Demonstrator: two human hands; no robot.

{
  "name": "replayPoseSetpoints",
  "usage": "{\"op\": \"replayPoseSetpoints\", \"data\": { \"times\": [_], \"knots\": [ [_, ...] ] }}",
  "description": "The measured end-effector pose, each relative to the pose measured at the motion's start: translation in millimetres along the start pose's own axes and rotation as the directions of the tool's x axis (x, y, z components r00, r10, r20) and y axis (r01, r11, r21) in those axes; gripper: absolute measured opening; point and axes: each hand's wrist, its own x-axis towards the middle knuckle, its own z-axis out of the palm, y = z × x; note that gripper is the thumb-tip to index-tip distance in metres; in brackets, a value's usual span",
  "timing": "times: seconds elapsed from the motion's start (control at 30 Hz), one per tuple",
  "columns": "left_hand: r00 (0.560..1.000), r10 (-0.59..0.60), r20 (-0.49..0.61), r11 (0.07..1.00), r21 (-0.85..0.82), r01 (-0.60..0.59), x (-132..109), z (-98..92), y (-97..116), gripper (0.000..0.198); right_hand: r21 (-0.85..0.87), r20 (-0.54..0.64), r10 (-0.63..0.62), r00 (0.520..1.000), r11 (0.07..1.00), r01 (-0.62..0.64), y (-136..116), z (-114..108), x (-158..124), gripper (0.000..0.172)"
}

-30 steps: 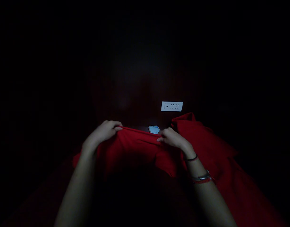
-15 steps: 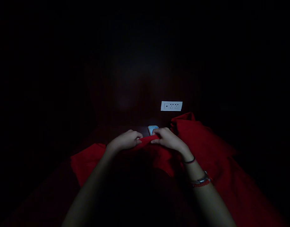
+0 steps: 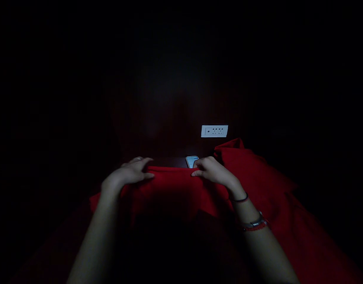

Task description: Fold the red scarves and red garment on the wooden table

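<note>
A red cloth [image 3: 169, 185] is stretched between my hands, its top edge nearly level and its lower part lost in shadow. My right hand [image 3: 212, 171] pinches that edge between thumb and fingers. At the cloth's left end is my left hand [image 3: 128, 172], thumb and fingers apart around the edge, not closed on it. Bracelets and a dark band circle my right wrist.
Behind the cloth lies a phone [image 3: 192, 161] with a lit screen, partly covered by my right hand. A white wall socket [image 3: 214, 131] sits above it. More red fabric [image 3: 255, 177] is heaped at the right. Surroundings are very dark.
My left hand has moved left, away from my right hand, and its fingers have opened. More of the cloth's edge now shows between the hands. My right hand keeps its pinch.
</note>
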Motion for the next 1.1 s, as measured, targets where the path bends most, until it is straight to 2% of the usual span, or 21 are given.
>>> {"op": "replayPoseSetpoints", "data": {
  "times": [0.07, 0.13, 0.17, 0.23, 0.3, 0.33, 0.4, 0.47, 0.53, 0.6, 0.63, 0.67, 0.7, 0.73, 0.77, 0.8, 0.87, 0.9, 0.97, 1.03, 1.1],
  "knots": [
    [0.981, 0.19, 0.047, 0.982, -0.033, -0.188, 9.5, 10.6, 37.9, 0.057, 0.009, -0.056, -0.013, 0.998, 1.0, 0.014, -3.5, 0.7, 1.1, 0.014],
    [0.968, 0.25, 0.036, 0.966, -0.08, -0.247, 18.4, 17.7, 65.5, 0.036, 0.02, -0.088, -0.02, 0.996, 1.0, 0.022, -4.5, -0.6, 0.4, 0.014],
    [0.965, 0.262, 0.01, 0.96, -0.107, -0.259, 21.6, 18.8, 72.8, 0.03, 0.025, -0.091, -0.016, 0.996, 1.0, 0.018, -4.0, -1.5, -0.4, 0.014],
    [0.964, 0.254, -0.082, 0.954, -0.144, -0.263, 24.1, 15.3, 73.7, 0.03, 0.042, -0.053, -0.003, 0.999, 0.999, 0.005, -0.7, -3.3, -2.3, 0.014],
    [0.951, 0.199, -0.237, 0.966, -0.114, -0.231, 20.9, 5.4, 59.7, 0.03, 0.049, 0.034, 0.022, 0.999, 0.999, -0.024, 4.7, -4.4, -3.6, 0.014],
    [0.935, 0.138, -0.328, 0.981, -0.082, -0.173, 17.1, -1.2, 48.7, 0.03, 0.041, 0.078, 0.039, 0.996, 0.998, -0.043, 7.7, -4.8, -3.9, 0.014],
    [0.872, -0.044, -0.487, 0.999, -0.022, 0.039, 6.5, -15.8, 21.8, 0.031, 0.01, 0.126, 0.073, 0.989, 0.997, -0.075, 12.8, -5.7, -4.0, 0.015],
    [0.799, -0.27, -0.537, 0.948, -0.004, 0.318, -5.7, -28.8, -5.7, 0.034, -0.018, 0.125, 0.093, 0.988, 0.996, -0.091, 14.9, -7.1, -3.9, 0.016],
    [0.769, -0.486, -0.415, 0.846, -0.002, 0.534, -14.5, -35.9, -25.1, 0.037, -0.03, 0.121, 0.087, 0.989, 0.996, -0.084, 13.4, -8.1, -3.1, 0.017],
    [0.769, -0.594, -0.236, 0.787, 0.031, 0.617, -15.7, -33.6, -28.0, 0.042, -0.038, 0.122, 0.069, 0.99, 0.997, -0.064, 8.9, -7.6, -1.5, 0.016],
    [0.804, -0.572, -0.162, 0.81, 0.044, 0.585, -12.9, -28.6, -22.2, 0.045, -0.037, 0.115, 0.058, 0.992, 0.998, -0.054, 6.1, -6.7, -0.3, 0.015],
    [0.858, -0.501, -0.111, 0.859, 0.05, 0.509, -8.2, -21.3, -11.9, 0.049, -0.033, 0.102, 0.047, 0.994, 0.999, -0.044, 3.2, -5.4, 0.9, 0.014],
    [0.93, -0.358, -0.088, 0.931, 0.042, 0.362, -2.1, -12.4, 1.6, 0.055, -0.026, 0.086, 0.038, 0.996, 0.999, -0.036, 0.4, -3.9, 2.0, 0.014],
    [0.989, -0.145, -0.032, 0.989, -0.001, 0.145, 4.7, -2.7, 16.9, 0.058, -0.017, 0.068, 0.028, 0.997, 0.999, -0.027, -2.1, -2.6, 2.8, 0.014],
    [0.998, 0.052, 0.029, 0.998, -0.047, -0.051, 11.5, 6.6, 32.4, 0.059, -0.008, 0.05, 0.02, 0.999, 1.0, -0.019, -4.1, -1.7, 3.2, 0.014],
    [0.977, 0.199, 0.081, 0.978, -0.083, -0.193, 17.6, 14.5, 46.4, 0.055, -0.002, 0.036, 0.014, 0.999, 1.0, -0.014, -5.6, -1.4, 3.1, 0.014],
    [0.923, 0.364, 0.122, 0.924, -0.17, -0.342, 25.6, 22.6, 65.0, 0.039, 0.009, 0.014, 0.013, 1.0, 1.0, -0.013, -6.5, -2.7, 1.5, 0.013],
    [0.913, 0.392, 0.11, 0.908, -0.207, -0.365, 26.9, 22.1, 68.1, 0.034, 0.015, 0.014, 0.015, 1.0, 1.0, -0.015, -5.9, -4.2, 0.2, 0.014],
    [0.926, 0.375, 0.038, 0.9, -0.253, -0.354, 24.5, 13.2, 62.0, 0.032, 0.016, 0.05, 0.032, 0.998, 0.999, -0.033, -2.4, -7.9, -2.7, 0.016],
    [0.956, 0.286, -0.07, 0.922, -0.252, -0.294, 17.3, -1.6, 43.5, 0.03, -0.016, 0.103, 0.079, 0.992, 0.997, -0.078, 3.2, -11.5, -5.6, 0.019],
    [0.976, 0.129, -0.174, 0.96, -0.225, -0.167, 9.3, -15.4, 19.4, 0.029, -0.086, 0.127, 0.145, 0.981, 0.987, -0.135, 9.5, -14.4, -8.4, 0.019]
  ]
}}
